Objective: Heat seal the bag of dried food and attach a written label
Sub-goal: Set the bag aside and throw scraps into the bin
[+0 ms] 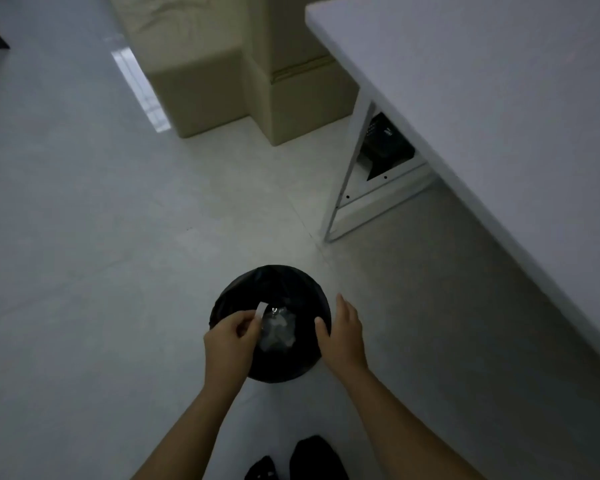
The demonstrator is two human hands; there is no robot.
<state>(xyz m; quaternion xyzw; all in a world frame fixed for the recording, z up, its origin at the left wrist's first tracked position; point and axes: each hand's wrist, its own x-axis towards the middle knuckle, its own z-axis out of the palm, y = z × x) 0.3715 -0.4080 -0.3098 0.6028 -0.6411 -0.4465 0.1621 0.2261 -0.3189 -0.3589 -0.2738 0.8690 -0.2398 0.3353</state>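
Seen from above, a person's left hand (230, 336) pinches a small white paper strip (260, 311) over a round bin lined with a black bag (246, 289) on a pale floor (84, 237), the right hand (343, 332) open at the bin's rim, beside a white table (499, 81).

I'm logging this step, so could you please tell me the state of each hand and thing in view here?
left hand: pinches the white strip above the bin.
white strip: held over the bin's opening, not yet dropped.
right hand: open, holds nothing, at the bin's right rim.
bin: uncovered, lined with a black bag, standing on the floor.
crumpled clear waste: lying inside the bin.
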